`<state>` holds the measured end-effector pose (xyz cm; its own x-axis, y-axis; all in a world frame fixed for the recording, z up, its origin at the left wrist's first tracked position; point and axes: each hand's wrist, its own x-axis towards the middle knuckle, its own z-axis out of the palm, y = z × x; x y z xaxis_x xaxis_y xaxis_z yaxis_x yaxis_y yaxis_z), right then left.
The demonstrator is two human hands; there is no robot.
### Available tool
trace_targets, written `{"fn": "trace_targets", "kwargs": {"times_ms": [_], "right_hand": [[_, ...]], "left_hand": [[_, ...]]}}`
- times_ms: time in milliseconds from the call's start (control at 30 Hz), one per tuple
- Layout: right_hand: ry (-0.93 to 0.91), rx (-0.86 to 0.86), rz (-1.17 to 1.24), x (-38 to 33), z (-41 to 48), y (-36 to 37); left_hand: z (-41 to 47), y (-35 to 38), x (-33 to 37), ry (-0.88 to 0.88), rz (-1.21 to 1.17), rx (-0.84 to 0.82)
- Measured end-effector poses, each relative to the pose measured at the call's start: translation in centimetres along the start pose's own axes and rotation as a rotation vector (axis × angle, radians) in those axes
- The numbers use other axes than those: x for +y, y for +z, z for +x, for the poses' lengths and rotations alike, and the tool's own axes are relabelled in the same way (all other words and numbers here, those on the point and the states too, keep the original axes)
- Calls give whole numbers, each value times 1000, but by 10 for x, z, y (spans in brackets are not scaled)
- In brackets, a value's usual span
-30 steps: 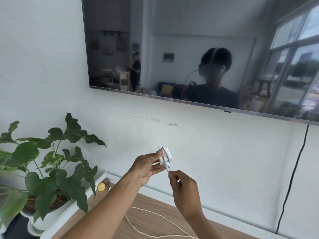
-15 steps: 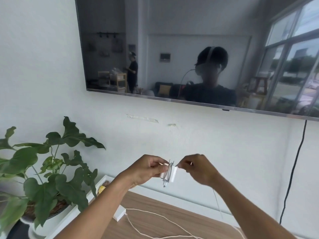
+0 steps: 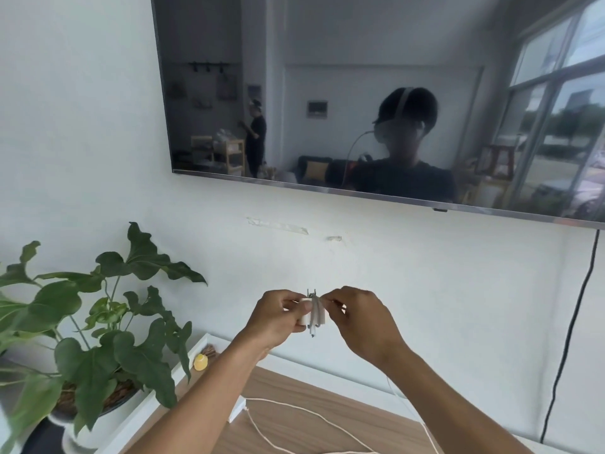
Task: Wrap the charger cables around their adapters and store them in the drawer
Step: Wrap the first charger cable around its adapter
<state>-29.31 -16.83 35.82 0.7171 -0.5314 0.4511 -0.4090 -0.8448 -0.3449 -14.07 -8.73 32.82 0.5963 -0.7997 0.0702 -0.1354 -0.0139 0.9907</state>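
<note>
Right hand (image 3: pixel 360 322) has swung from the adapter's (image 3: pixel 304 320) 6 o'clock to its 3 o'clock, carrying cable (image 3: pixel 315 311) over. Television (image 3: pixel 327 93) fills 12 o'clock. Potted plant (image 3: pixel 98 322) crowds 9. Wooden cabinet top (image 3: pixel 294 430) lies at 6, loose cable (image 3: pixel 288 411) looping across it. Freest room is at 3 o'clock, so loops probably swing there. Left hand (image 3: pixel 278 312) pinches the adapter's end, likely to steady it mid-air. Right fingers pinch the cable against the wraps. Drawer not in view.
</note>
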Motion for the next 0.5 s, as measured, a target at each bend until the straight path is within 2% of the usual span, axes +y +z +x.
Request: {"fn": "trace_targets", "kwargs": {"times_ms": [133,267,433,500], "right_hand": [[-28,64,189,10,-1,11],[-91,57,187,12,2,7],[-181,10,163,9,0,2],[-109,-15,275,9,2,-5]], "left_hand": [[-5,5,0,-101,-338,-71],[-11,7,1,-176,-606,-175],[-11,9,6,-153,-536,-191],[-11,6,8,-131,-512,-246]]}}
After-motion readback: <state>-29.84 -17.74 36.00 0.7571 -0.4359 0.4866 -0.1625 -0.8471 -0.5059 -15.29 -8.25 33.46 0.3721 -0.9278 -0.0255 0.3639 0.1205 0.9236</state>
